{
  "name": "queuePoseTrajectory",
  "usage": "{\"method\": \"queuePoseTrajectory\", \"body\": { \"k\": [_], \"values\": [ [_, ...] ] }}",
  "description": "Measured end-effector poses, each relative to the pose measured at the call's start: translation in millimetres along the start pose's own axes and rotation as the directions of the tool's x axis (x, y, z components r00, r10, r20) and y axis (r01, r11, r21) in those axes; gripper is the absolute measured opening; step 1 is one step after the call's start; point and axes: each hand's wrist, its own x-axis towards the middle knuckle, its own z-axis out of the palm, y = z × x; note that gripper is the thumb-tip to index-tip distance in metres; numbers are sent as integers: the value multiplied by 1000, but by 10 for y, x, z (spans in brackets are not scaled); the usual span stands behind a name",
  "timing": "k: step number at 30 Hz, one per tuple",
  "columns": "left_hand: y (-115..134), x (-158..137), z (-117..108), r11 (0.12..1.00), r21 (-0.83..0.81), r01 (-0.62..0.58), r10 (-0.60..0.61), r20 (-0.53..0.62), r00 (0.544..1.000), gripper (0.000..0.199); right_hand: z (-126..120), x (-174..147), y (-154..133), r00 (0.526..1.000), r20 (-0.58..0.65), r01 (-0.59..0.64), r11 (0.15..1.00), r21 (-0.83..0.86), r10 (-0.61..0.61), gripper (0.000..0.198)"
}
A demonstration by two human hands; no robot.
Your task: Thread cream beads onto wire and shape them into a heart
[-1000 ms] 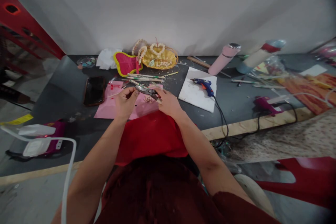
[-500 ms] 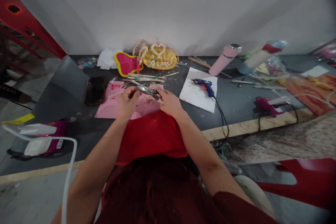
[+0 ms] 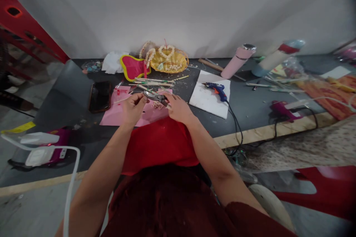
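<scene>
Two bare hands meet over a pink sheet (image 3: 109, 118), with a pair of hand cutters (image 3: 159, 97) between them. The right hand (image 3: 180, 108) has its fingers closed around the cutters' handles, which it largely hides; the metal head points toward the left hand (image 3: 132, 108). That hand's fingers are curled in, thumb close to forefinger, beside the blades. A thin pale strip (image 3: 119, 101) shows just left of it, but whether the fingers grip this or anything else cannot be told. How far the blades stand apart is too small to make out.

Small pale pieces (image 3: 158, 105) lie on the sheet below the cutters, partly covered by them. Beyond are several striped sticks (image 3: 154, 82), overlapping so that counting them is hard. The wicker basket (image 3: 158, 66) is partly masked by a beaded heart (image 3: 166, 47). At lower right, a red plastic seat (image 3: 330, 196) is cut off by the frame.
</scene>
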Motion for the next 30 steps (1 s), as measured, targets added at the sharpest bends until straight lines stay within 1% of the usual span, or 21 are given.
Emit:
{"method": "queuePoseTrajectory", "body": {
  "k": [4, 9, 14, 18, 21, 26, 30],
  "values": [
    [-20, 4, 4, 1000, 4, 10, -10, 3, 1000, 18, 6, 0, 1, 1000, 22, 6, 1000, -8, -6, 67],
    [-24, 11, 9, 1000, -2, 22, -22, -13, 1000, 16, 22, -7, -19, 998, 39, -52, 998, -17, 53, 58],
    [33, 10, 7, 999, -29, 15, -16, -22, 1000, 16, 13, -11, -49, 998, 16, -67, 997, -40, 68, 57],
    [56, 7, 5, 1000, -21, 12, -12, -26, 1000, 15, 14, -14, -55, 996, 22, -83, 995, -61, 85, 55],
    [38, 5, 0, 1000, -1, -4, 4, -17, 1000, 15, 12, -13, -52, 995, 27, -92, 994, -64, 94, 57],
    [5, 12, -31, 1000, 15, -12, 11, 17, 1000, 17, -28, -17, -51, 999, 7, -49, 998, -37, 49, 67],
    [65, 28, -63, 1000, -23, 14, -13, 53, 999, 15, -53, -24, -50, 1000, 26, -2, 1000, -25, 3, 69]
  ]
}}
